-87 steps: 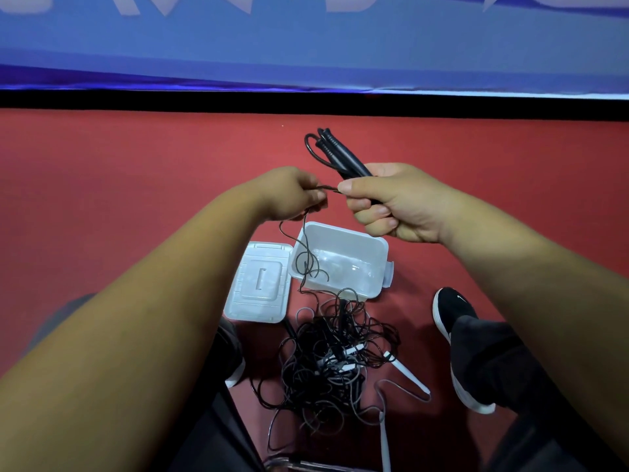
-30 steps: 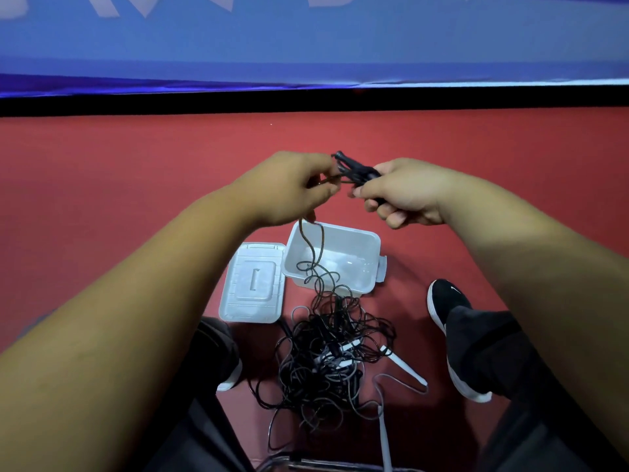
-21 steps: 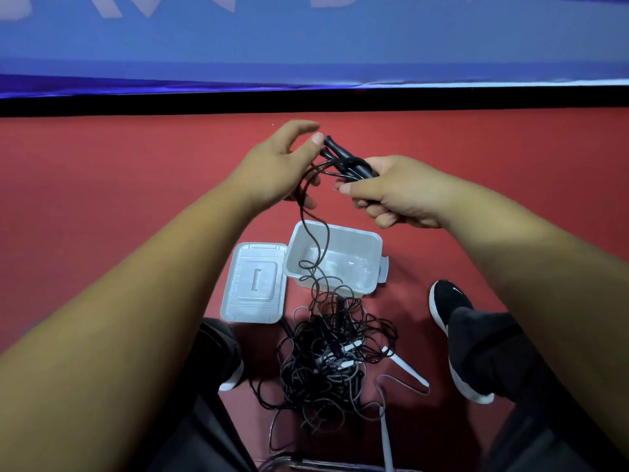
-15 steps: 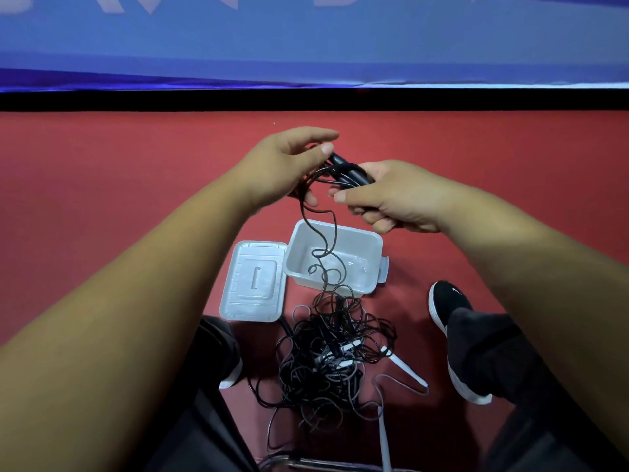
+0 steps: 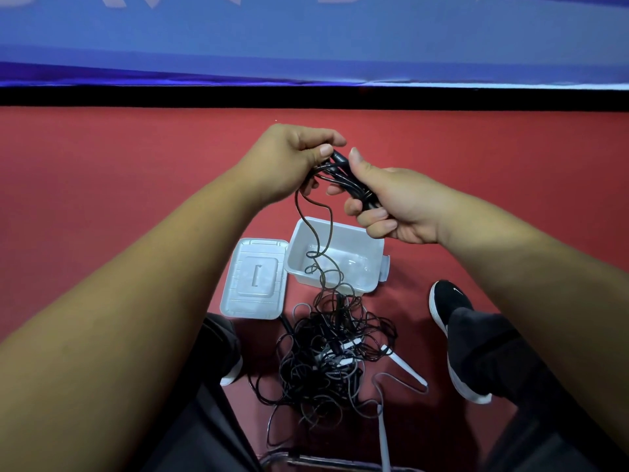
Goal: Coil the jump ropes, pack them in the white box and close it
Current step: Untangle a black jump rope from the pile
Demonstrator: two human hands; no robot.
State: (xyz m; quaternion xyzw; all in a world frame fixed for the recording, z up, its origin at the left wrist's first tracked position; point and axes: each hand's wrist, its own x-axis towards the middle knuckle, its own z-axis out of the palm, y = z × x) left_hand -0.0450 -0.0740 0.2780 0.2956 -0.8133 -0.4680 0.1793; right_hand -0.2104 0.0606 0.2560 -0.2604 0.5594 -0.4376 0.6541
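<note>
Two hands meet above the open white box [image 5: 361, 255]: the right hand [image 5: 403, 206] is clenched round a bundle of black handles [image 5: 355, 182], and the left hand [image 5: 289, 161] pinches the thin cord [image 5: 315, 233] at their far tips. That cord hangs limp past the box into the tangle of ropes [image 5: 333, 352] on the floor [image 5: 102, 199], nearer than the box (its lid [image 5: 253, 277] lies just left). Light, floppy and springy, the cord will likely snag. It is best held at the stiff handles, with loops fed in close to them.

A sports hall: red floor [image 5: 102, 206], blue banner [image 5: 306, 35], jump ropes [image 5: 332, 350] heaped underfoot.
</note>
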